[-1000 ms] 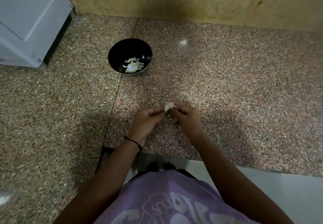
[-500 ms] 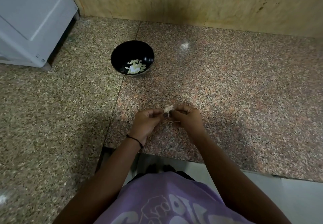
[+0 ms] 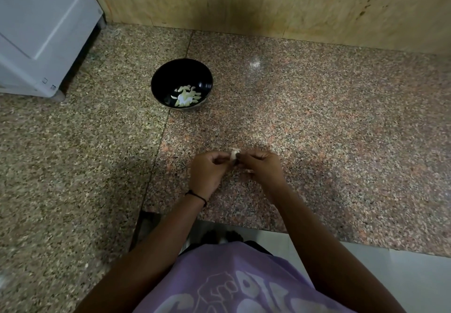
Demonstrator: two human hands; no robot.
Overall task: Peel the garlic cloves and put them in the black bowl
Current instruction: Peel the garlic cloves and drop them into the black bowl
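A person leaned over a speckled granite counter point(image 3: 317, 142); the left hand point(image 3: 207, 173) and right hand point(image 3: 262, 166) met near its front edge, fingers curled, both pinching one pale garlic clove point(image 3: 234, 154) between their fingertips; a black bowl point(image 3: 181, 84) holding peeled cloves point(image 3: 186, 95) sat well apart, toward the back edge; a white appliance point(image 3: 41, 27) stood at the back left corner.

Observing granite counter point(image 3: 329, 122) meeting tan wall point(image 3: 244, 0) at the back; noting white appliance point(image 3: 36, 32) sitting on it far left; seeing pale floor point(image 3: 402, 278) showing below its near edge.
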